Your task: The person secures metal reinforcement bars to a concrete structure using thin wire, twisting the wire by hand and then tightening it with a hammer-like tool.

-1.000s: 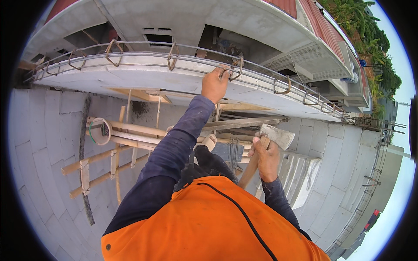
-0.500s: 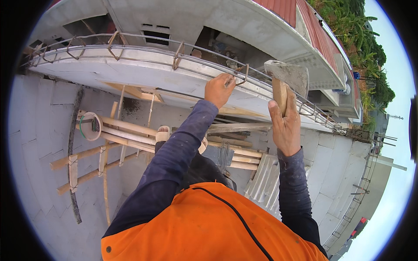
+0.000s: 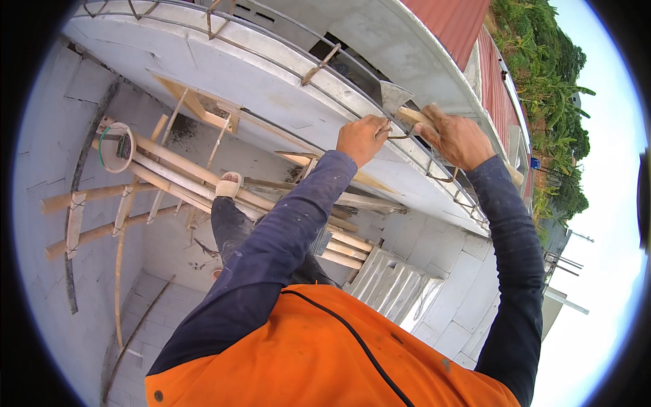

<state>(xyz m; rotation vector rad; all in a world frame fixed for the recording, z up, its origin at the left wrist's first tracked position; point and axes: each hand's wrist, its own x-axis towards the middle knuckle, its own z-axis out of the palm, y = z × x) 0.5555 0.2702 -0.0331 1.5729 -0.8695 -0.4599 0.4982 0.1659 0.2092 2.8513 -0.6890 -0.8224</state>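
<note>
My left hand is closed on a bent steel tie at the rebar cage along the top of the white block wall; whether it also pinches a small piece is hidden. My right hand grips the wooden handle of a hatchet-like tool, raised just right of my left hand, its wide grey metal head over the rebar. My sandalled foot is on wooden poles below.
A round bucket is at the left among poles and timber rails. Pale ribbed pieces lie below right. A neighbouring building with red metal roofing stands beyond the wall; trees are at the right.
My right hand has risen with the tool from beside my body to the rebar near my left hand. The view has tilted, and a foot has shifted leftward on the poles.
</note>
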